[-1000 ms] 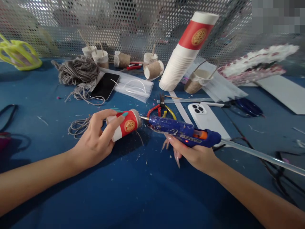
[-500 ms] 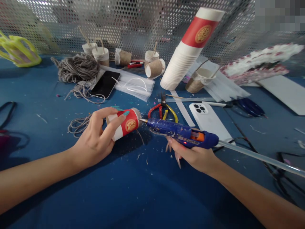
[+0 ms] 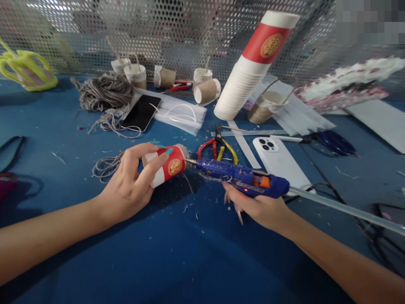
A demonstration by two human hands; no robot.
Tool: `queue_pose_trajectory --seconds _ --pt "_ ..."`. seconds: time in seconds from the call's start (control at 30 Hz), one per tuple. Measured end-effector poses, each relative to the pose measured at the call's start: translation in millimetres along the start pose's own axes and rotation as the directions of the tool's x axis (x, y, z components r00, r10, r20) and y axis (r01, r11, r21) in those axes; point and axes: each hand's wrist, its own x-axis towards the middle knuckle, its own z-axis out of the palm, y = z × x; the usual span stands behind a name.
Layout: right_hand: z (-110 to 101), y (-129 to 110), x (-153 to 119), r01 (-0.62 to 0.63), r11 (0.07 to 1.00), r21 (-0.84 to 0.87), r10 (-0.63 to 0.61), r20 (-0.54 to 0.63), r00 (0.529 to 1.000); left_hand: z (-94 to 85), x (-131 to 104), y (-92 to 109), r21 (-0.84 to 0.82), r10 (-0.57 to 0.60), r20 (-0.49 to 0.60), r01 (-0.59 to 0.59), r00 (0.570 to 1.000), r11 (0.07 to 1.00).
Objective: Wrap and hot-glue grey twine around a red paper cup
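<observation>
My left hand (image 3: 131,179) is closed around a red and white paper cup (image 3: 173,165), tipped on its side with its base toward the right. Grey cord seems to cover the base end, and a loose strand hangs below it. In my right hand (image 3: 257,207) is a blue hot glue gun (image 3: 240,177) with an orange part and a lit red light. Its metal nozzle points left, at the cup's base end; whether it touches cannot be made out. A long clear glue stick (image 3: 341,207) sticks out of the gun's rear.
Pliers (image 3: 218,145) with red and yellow handles lie behind the nozzle. A leaning stack of paper cups (image 3: 242,80) stands beyond. Around it are a white phone (image 3: 281,162), a black-screened phone (image 3: 142,113), grey cord (image 3: 104,93), several cord-wrapped cups (image 3: 135,76) and a perforated metal panel (image 3: 177,38).
The whole view has shifted very slightly. My hands, the cup and the glue gun keep nearly the same positions, the nozzle still at the base end.
</observation>
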Motion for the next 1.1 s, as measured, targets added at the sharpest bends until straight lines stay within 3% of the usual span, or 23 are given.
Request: queue_pose_trajectory --seconds 0.3,0.43,0.9,1.1 --pt "-0.5 -2.5 -1.2 -0.027 1.0 0.013 0.026 0.038 0.999 0.4 1.4 0.8 -0.04 -0.054 0.001 0.054 0.999 0.998" --pt "-0.9 -2.0 -0.8 -0.01 1.0 0.009 0.01 0.034 0.999 -0.1 2.4 0.6 -0.033 -0.024 -0.007 0.023 1.0 0.999" --pt "-2.8 -3.1 0.2 0.094 0.986 -0.137 -0.09 0.033 0.995 -0.2 5.7 1.6 -0.008 -0.075 -0.019 0.075 0.997 0.997" --pt "-2.7 0.1 -0.2 0.058 0.987 -0.15 -0.055 0.028 0.998 -0.3 5.4 0.8 -0.012 -0.078 -0.013 0.078 0.997 0.997"
